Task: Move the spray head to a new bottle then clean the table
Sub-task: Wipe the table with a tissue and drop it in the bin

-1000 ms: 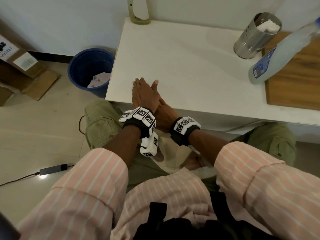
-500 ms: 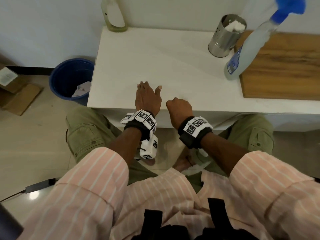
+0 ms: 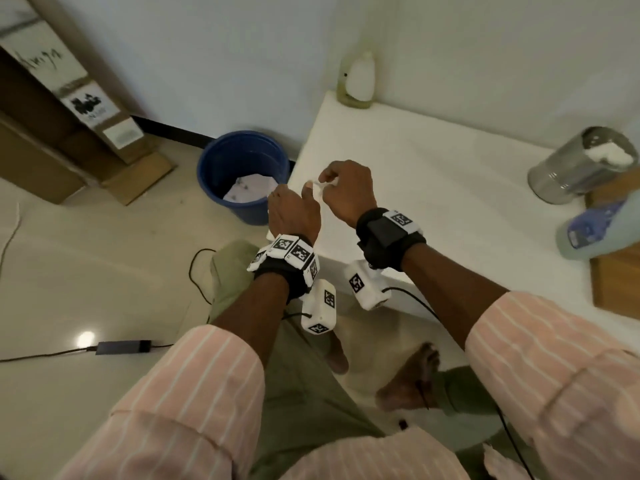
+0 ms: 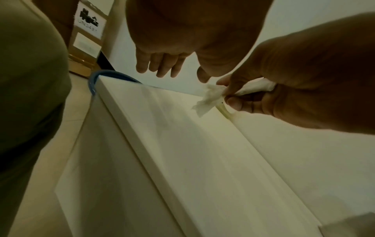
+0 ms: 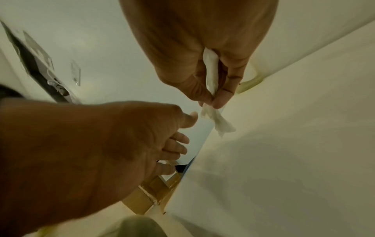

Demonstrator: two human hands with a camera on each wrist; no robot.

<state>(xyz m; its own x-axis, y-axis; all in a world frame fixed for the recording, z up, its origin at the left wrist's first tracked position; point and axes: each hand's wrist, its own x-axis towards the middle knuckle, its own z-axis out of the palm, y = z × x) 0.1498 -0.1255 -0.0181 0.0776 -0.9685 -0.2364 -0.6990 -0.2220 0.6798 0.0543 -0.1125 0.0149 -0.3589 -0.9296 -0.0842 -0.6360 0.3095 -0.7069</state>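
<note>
My right hand (image 3: 346, 188) hovers over the left end of the white table (image 3: 450, 209) and pinches a small crumpled white tissue (image 3: 318, 184) between thumb and fingertips. The wrist views show the tissue (image 4: 211, 97) (image 5: 221, 125) dangling from that pinch. My left hand (image 3: 294, 209) is just left of it, over the table's left edge, fingers (image 4: 160, 65) relaxed and holding nothing. A pale spray bottle with a blue label (image 3: 595, 233) sits at the far right, its head out of frame. A yellowish bottle (image 3: 356, 81) stands at the back against the wall.
A blue bin (image 3: 242, 174) with paper in it stands on the floor left of the table. A steel cup (image 3: 581, 164) holding white tissue is at the right, beside a wooden board (image 3: 616, 282). Cardboard boxes (image 3: 69, 126) and a cable lie on the floor.
Both hands have lifted off the table's front edge and moved toward its left end. The right hand, a fist before, now shows a tissue pinched in its fingertips. The view swung left.
</note>
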